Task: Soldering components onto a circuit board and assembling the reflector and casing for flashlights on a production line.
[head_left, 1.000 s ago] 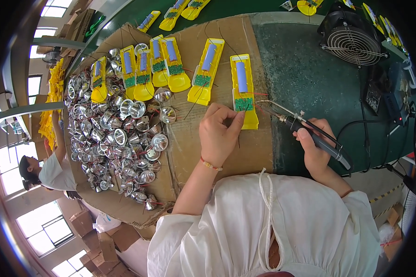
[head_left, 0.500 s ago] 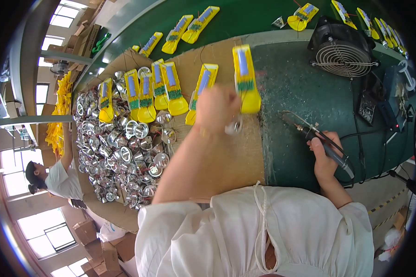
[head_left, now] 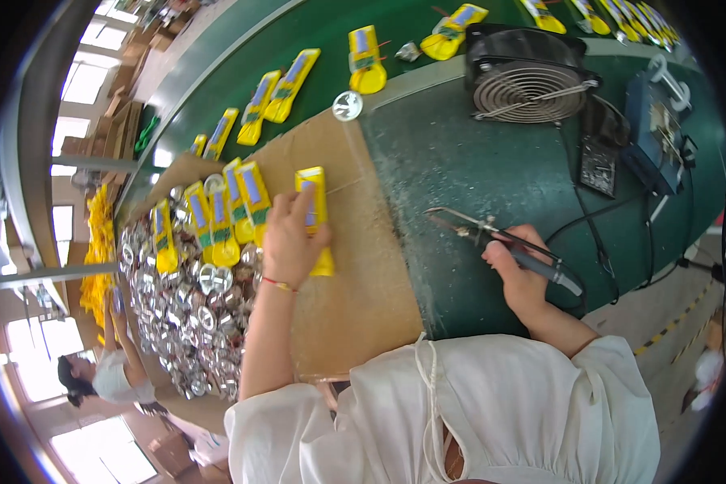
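Note:
My left hand lies on the cardboard sheet with its fingers closed around a yellow flat part that has a blue strip down its middle. Just left of it, three more yellow parts lean on a heap of shiny silver reflector cups. My right hand rests on the dark green table and grips a soldering iron, whose tip points left, away from the yellow part.
A round-grilled fan and a blue soldering station stand at the far right, with cables running between. More yellow parts lie on the green belt behind. A lone silver cup sits at the cardboard's far edge. Another person works at lower left.
My left hand has left the rightmost yellow part and moved left onto another one. My right hand still holds the soldering iron in about the same place. The view has tilted.

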A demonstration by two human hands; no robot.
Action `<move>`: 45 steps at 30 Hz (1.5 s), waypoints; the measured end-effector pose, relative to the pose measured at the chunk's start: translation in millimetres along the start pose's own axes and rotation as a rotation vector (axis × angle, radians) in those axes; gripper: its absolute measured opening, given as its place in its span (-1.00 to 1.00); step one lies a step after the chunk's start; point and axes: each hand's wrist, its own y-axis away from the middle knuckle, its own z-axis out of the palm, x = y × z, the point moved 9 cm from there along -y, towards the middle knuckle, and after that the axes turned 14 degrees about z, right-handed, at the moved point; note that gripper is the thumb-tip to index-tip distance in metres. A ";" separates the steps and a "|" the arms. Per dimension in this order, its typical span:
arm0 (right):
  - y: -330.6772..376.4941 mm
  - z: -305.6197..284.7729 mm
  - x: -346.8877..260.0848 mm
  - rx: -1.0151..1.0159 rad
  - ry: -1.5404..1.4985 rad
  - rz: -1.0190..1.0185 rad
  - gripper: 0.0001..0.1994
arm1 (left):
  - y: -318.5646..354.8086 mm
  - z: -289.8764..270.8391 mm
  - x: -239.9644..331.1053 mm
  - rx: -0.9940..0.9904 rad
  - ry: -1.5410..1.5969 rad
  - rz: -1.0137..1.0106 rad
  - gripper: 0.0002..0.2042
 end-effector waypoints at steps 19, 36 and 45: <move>4.4 -11.4 7.5 0.054 0.072 -0.129 -0.84 | 184.5 -78.8 -15.1 0.556 -0.349 -0.391 -0.77; 21.5 12.2 -7.2 -0.014 0.021 -0.108 -0.82 | 160.3 -65.6 -15.6 0.568 -0.125 -0.236 -0.87; 37.8 36.4 -15.8 -0.143 0.022 -0.103 -0.80 | 140.5 -19.1 4.2 0.625 0.630 -0.453 -0.64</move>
